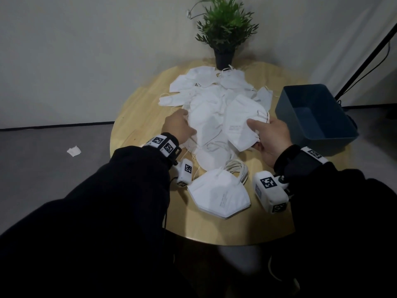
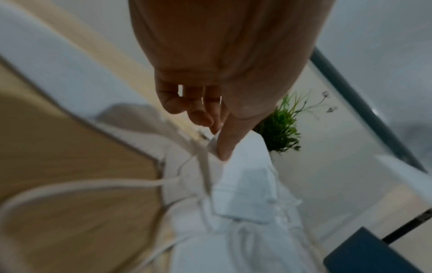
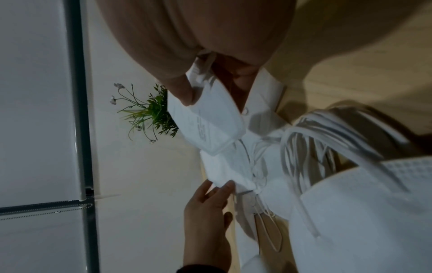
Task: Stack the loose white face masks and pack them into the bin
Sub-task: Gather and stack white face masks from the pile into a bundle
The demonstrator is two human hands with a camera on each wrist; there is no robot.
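Observation:
Several loose white masks lie in a heap across the round wooden table. My left hand pinches the left edge of one mask between thumb and fingers. My right hand pinches another folded mask, printed side up, its thumb pressed on the mask. A neat stack of masks with bunched ear loops rests near the table's front edge, between my wrists. The blue bin stands at the right edge, with nothing visible inside.
A potted green plant stands at the back of the table, just behind the heap. A black stand pole leans at the far right. A white scrap lies on the grey floor to the left.

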